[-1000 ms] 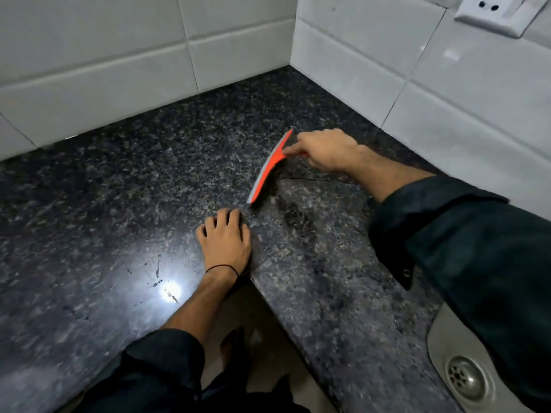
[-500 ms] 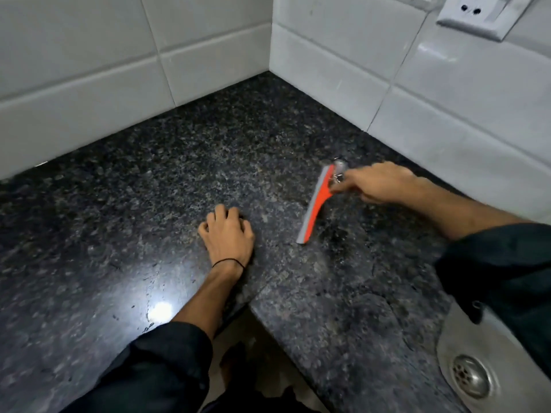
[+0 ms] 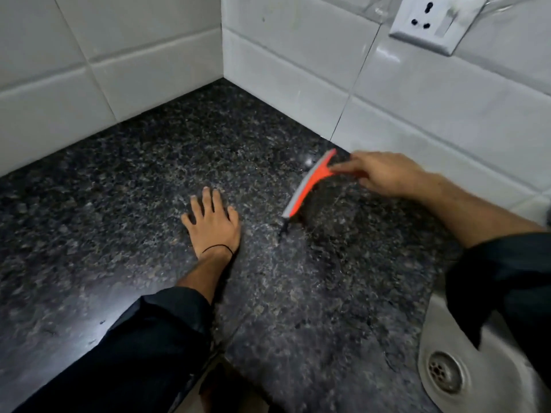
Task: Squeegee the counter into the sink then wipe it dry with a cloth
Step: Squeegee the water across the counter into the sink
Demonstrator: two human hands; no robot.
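Note:
An orange squeegee (image 3: 310,183) with a grey blade rests edge-down on the dark speckled granite counter (image 3: 134,186), near the right tiled wall. My right hand (image 3: 384,172) grips its handle from the right, blurred by motion. My left hand (image 3: 213,222) lies flat, palm down, on the counter left of the squeegee, with a black band at the wrist. A steel sink (image 3: 432,338) with a round drain (image 3: 444,372) sits at the bottom right, partly behind my right sleeve. No cloth is in view.
White tiled walls (image 3: 149,67) meet in a corner behind the counter. A white wall socket (image 3: 433,22) is mounted at the upper right. The counter's inner corner edge (image 3: 226,338) drops to the floor beside my left sleeve.
The squeegee and my right hand have slid along the counter toward the right wall and the sink side. My left hand has stayed flat in place.

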